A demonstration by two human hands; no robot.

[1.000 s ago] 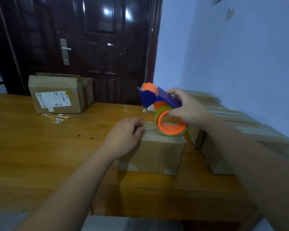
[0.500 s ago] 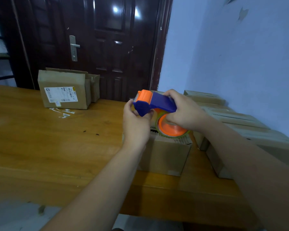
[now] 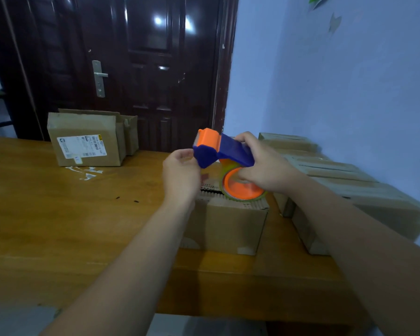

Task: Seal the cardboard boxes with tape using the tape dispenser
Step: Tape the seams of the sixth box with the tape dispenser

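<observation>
Blue and orange plastic form the tape dispenser [image 3: 224, 151], which you hold in the air just above the near cardboard box [image 3: 233, 226], its orange cutter end pointing away and to the left. The grip of your right hand [image 3: 264, 166] is closed around the dispenser from the right: the fingers wrap over the blue body and the thumb reaches down towards the orange core of the tape roll [image 3: 240, 190], so the tool lies mostly to the left of the palm, with the roll hanging below it. The roll's lower edge sits at the box's top face; you cannot tell whether the two touch. Your left hand [image 3: 180, 175] is raised at the dispenser's front end with its fingers curled and their tips against the blue nose; whether this grip pinches the tape end or merely touches the housing cannot be told. The near box stands on the wooden table [image 3: 70, 214], close to its front edge. A row of boxes [image 3: 349, 185] lies just to its right along the pale wall [image 3: 337, 81]. A labelled box [image 3: 83, 139] stands well apart at the far left, before the dark door [image 3: 143, 69], with clear tape scraps [image 3: 87, 172] just in front of it.
</observation>
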